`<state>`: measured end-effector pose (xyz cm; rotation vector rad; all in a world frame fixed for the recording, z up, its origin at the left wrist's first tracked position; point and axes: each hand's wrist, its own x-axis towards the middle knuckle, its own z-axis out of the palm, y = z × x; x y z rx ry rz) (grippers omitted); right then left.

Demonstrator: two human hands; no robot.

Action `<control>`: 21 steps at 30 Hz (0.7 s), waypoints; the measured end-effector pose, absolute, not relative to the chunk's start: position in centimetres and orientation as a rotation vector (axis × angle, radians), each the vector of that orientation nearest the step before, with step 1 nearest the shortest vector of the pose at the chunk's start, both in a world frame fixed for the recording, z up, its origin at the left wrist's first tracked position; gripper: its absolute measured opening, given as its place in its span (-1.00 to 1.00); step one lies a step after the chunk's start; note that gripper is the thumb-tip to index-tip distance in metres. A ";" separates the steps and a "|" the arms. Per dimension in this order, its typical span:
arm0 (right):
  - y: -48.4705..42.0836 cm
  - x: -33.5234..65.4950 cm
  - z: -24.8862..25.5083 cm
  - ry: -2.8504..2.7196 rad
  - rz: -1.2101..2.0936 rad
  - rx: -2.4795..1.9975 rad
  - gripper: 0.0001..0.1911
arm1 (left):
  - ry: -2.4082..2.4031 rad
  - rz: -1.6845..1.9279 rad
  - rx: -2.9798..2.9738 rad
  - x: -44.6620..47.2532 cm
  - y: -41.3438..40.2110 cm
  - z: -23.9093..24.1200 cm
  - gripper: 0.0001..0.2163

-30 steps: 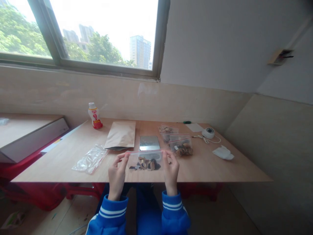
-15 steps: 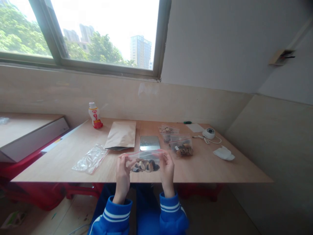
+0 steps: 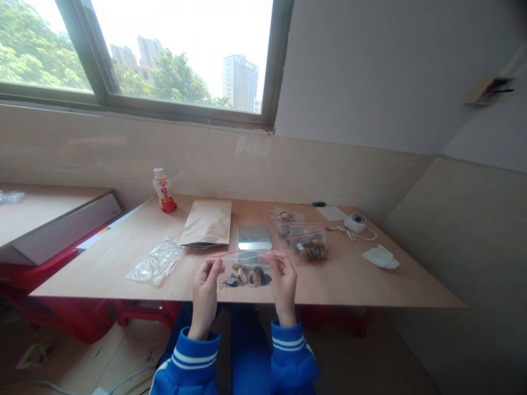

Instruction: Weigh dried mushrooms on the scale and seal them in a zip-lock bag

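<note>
Both my hands hold up a clear zip bag [image 3: 247,267] with a red seal strip, just above the table's near edge. Brown and dark dried pieces lie at its bottom. My left hand [image 3: 205,289] pinches the bag's top left corner. The top right corner is pinched by my right hand [image 3: 283,285]. Behind the bag a small metal scale [image 3: 254,237] lies flat on the wooden table [image 3: 349,280].
Filled zip bags [image 3: 308,245] lie right of the scale. A brown paper pouch [image 3: 207,223] and a pile of empty clear bags [image 3: 156,262] lie to the left, a small bottle [image 3: 163,190] behind. A white round device [image 3: 356,222] and a white cloth [image 3: 381,256] sit far right.
My hands drew closer together along the bag's seal, then spread slightly again. The view shifted a little to the left.
</note>
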<state>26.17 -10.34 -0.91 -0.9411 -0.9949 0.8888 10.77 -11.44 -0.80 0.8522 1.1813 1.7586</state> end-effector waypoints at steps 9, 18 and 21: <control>-10.6 25.9 -0.7 -0.972 0.847 -0.994 -0.68 | 1.418 1.722 1.072 10.5 -12.3 0.1 -0.66; -11.3 26.2 -0.5 -0.982 0.716 -1.049 -0.69 | 1.441 1.690 1.088 11.3 -12.6 -0.1 -0.65; -11.4 26.2 -0.4 -0.999 0.705 -1.047 -0.70 | 1.473 1.690 1.077 11.3 -12.8 0.0 -0.67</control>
